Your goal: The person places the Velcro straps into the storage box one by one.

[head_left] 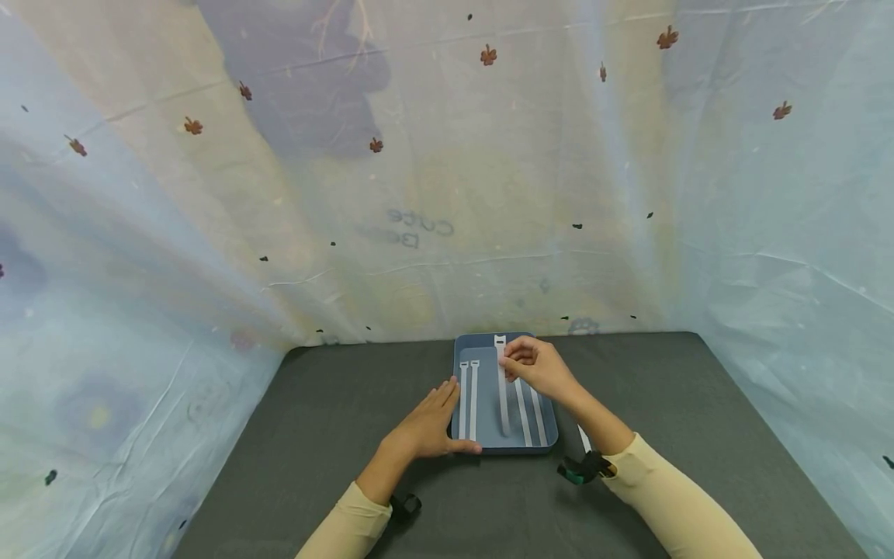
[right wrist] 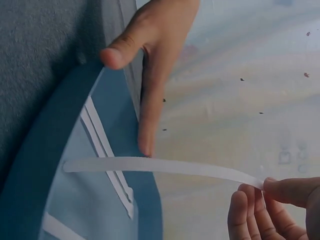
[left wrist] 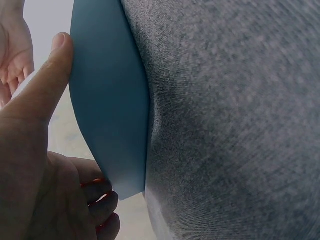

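Observation:
A shallow blue tray (head_left: 513,451) lies on a dark grey cloth surface. My right hand (head_left: 541,371) pinches a white strap (head_left: 503,407) with a slotted head between thumb and fingers. In the right wrist view the strap rises from the tray floor to the fingertips, its lower end touching inside the tray. Two slimmer white straps (head_left: 474,404) lie along the tray's left side, and two more white straps (head_left: 523,411) are on the right, partly hidden by the hand. My left hand (head_left: 429,423) spans the near left corner, thumb on the front rim, straight fingers against the left side.
A white pointed piece (head_left: 583,440) shows on the grey surface (head_left: 349,435) beside the right forearm. Dark camera mounts (head_left: 587,468) sit at both wrists. A pale printed curtain (head_left: 447,194) hangs close behind the tray and along both sides.

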Motion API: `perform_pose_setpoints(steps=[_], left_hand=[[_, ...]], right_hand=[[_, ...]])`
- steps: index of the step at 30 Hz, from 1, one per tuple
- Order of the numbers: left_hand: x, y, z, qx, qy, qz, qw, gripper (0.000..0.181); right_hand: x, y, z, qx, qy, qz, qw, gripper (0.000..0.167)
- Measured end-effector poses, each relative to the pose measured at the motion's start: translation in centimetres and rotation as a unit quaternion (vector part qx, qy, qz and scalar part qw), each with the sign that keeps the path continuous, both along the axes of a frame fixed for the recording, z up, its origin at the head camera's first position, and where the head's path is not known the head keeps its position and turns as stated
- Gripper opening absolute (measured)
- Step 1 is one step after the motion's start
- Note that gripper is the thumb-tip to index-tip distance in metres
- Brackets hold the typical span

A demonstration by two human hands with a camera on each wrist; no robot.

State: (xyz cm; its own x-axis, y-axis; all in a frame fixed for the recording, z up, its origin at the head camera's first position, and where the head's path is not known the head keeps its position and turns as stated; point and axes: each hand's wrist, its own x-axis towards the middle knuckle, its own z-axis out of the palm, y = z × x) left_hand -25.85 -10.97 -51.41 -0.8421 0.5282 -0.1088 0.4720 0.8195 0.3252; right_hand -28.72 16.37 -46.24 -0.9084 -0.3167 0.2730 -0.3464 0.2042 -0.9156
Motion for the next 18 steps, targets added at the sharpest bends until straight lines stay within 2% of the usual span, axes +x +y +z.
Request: perform_pose_setpoints(steps=[4, 13, 18], left_hand=[[-0.1, 0.0, -0.1, -0.001, -0.001, 0.001, 1.0000, 0.129], [-0.1, -0.1, -0.2, -0.004, -0.003, 0.002, 1.0000, 0.130], [-0.1, -0.1, -0.2, -0.004, 0.000, 0.001, 1.0000, 0.129]], right_hand=[[-0.3, -0.5, -0.4, -0.006, -0.024, 0.010, 0.9996, 0.019], [-1.9, -1.1, -1.2, -0.031, -0.116, -0.020, 0.9926, 0.023], [-3.1, -1.4, -1.9, -0.021, -0.136, -0.030, 0.9900, 0.023]])
